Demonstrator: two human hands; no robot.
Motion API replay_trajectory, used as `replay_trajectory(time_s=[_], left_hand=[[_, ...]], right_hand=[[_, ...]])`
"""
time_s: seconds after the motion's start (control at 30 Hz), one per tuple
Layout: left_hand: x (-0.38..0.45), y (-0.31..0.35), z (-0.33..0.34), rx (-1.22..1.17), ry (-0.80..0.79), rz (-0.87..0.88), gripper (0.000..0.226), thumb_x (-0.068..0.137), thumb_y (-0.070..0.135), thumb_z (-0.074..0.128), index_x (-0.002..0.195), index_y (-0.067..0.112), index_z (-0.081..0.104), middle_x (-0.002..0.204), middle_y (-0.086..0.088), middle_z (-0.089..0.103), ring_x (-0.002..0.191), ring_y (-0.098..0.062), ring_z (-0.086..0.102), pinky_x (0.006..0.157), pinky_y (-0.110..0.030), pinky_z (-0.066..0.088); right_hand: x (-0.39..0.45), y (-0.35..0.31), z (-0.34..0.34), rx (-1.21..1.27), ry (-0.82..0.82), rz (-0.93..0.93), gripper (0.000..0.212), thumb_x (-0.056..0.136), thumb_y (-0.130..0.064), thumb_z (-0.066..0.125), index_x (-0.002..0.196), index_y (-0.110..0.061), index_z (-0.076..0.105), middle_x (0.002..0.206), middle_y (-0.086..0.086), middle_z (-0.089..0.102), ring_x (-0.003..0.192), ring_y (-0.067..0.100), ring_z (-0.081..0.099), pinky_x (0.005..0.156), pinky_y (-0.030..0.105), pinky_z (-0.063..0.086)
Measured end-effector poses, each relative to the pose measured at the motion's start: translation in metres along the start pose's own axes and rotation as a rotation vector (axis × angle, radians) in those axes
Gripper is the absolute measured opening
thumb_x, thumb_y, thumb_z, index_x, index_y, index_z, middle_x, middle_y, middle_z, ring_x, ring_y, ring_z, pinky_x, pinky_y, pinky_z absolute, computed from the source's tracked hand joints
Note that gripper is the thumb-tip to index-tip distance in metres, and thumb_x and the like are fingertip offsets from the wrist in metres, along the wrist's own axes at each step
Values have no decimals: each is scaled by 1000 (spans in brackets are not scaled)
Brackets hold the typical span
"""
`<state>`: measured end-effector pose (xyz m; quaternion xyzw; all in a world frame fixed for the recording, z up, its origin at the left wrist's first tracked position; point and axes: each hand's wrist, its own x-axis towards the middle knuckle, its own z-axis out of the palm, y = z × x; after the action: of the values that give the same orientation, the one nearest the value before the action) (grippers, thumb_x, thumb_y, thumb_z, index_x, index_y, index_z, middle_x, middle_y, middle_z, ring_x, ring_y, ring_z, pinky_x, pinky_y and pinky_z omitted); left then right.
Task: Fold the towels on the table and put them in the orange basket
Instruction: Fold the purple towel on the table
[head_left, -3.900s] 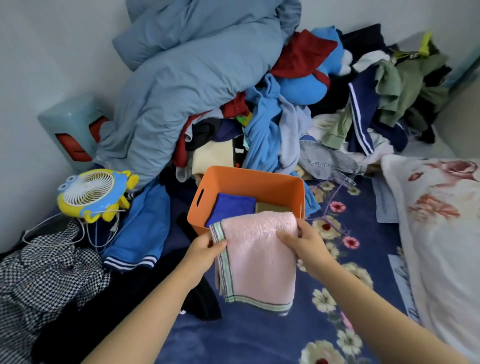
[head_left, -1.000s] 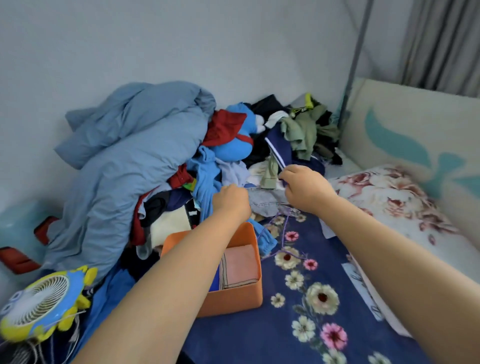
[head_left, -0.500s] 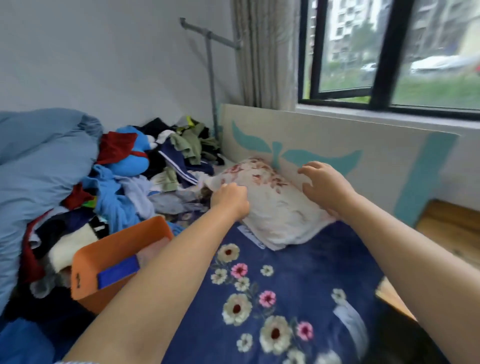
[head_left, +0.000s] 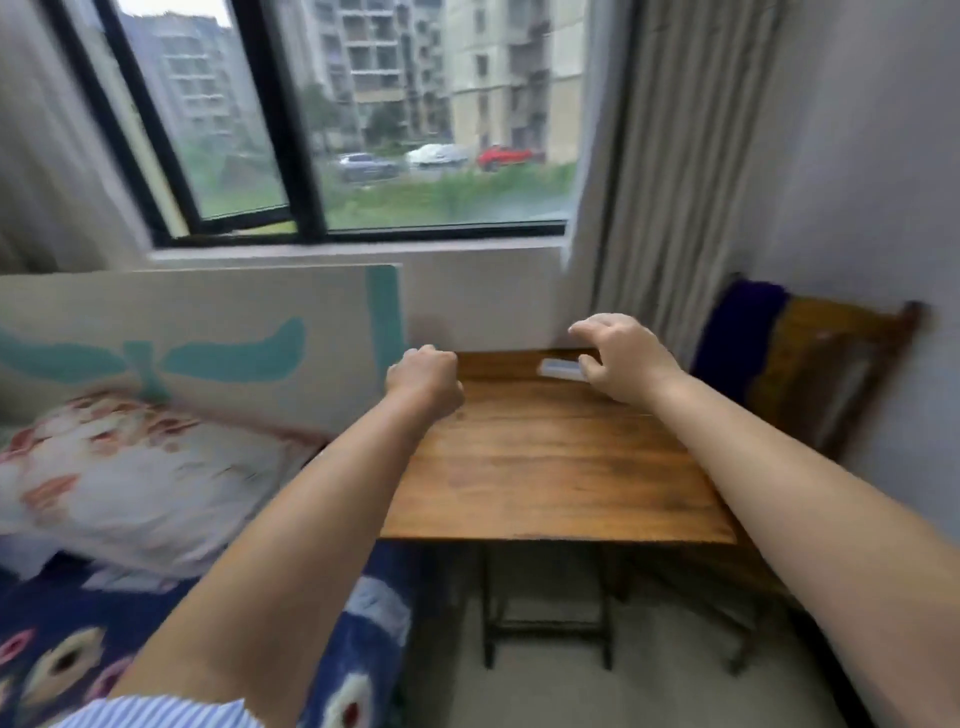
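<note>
- Left hand (head_left: 425, 375): curled into a fist, holding nothing, above the near-left part of the table (head_left: 545, 467).
- Right hand (head_left: 621, 358): fingers loosely bent and apart, holding nothing, over one small white object (head_left: 560, 370) at the table's far edge.
- Count: one table, one chair (head_left: 810, 364), one pillow (head_left: 130, 467).
- Towels, basket: out of view.
- No legible writing.
</note>
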<state>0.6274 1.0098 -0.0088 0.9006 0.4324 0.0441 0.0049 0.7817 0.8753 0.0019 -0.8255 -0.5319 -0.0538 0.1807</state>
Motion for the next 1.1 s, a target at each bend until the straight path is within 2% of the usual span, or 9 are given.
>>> replay_trajectory(time_s=[0.23,0.43,0.6,0.73,0.83,0.93,1.03,1.1], left_hand=[[82,221,10,-71,4,256,32,89,11,42,115,10,60,125,-11,51,119,-30,46,88,-36,44],[127,342,15,-19,6,357,31,88,9,42,114,8,60,127,-13,52,121,-31,45,89,-38,45],[170,398,32,52,-22,394,33,89,10,42,117,8,58,129,-13,52,122,-32,46,92,-40,45],[219,441,61,73,-83,412,32,90,13,44,118,9,58,129,-13,52,121,-32,46,89,-40,45],[259,463,80,75,-110,434,29,91,15,45,116,8,58,127,-13,53,119,-32,48,80,-37,43],[306,481,99,58,-163,443,31,92,15,44,120,9,56,125,-11,53,114,-29,50,75,-34,41],[365,501,120,39,-223,472,32,92,15,41,120,7,56,123,-12,55,100,-26,52,71,-33,43],[403,515,134,1,-263,468,34,94,16,40,125,6,52,128,-13,53,106,-27,52,78,-36,46]], right_hand=[[-7,206,-67,-54,53,230,43,91,-11,46,134,-9,45,141,12,45,132,29,36,108,42,33],[-2,325,-91,-48,82,315,42,91,-10,45,133,-8,46,140,12,47,132,29,38,106,36,34],[11,389,-80,-17,79,342,42,92,-11,44,134,-7,45,140,12,47,132,28,38,105,35,36],[32,444,-54,-6,17,390,42,92,-11,44,134,-9,46,140,11,46,132,27,38,105,36,36],[56,478,-41,-14,-5,421,41,94,-13,43,135,-9,45,142,11,45,132,27,39,105,38,37],[91,511,-31,-38,-13,439,42,95,-14,43,136,-9,43,143,11,44,132,28,40,105,38,38],[139,547,-20,-35,-48,470,41,95,-14,43,136,-9,43,143,12,44,130,28,42,104,35,39],[175,572,-10,-36,-80,486,41,96,-15,43,136,-9,43,143,12,44,130,28,43,104,35,38]])
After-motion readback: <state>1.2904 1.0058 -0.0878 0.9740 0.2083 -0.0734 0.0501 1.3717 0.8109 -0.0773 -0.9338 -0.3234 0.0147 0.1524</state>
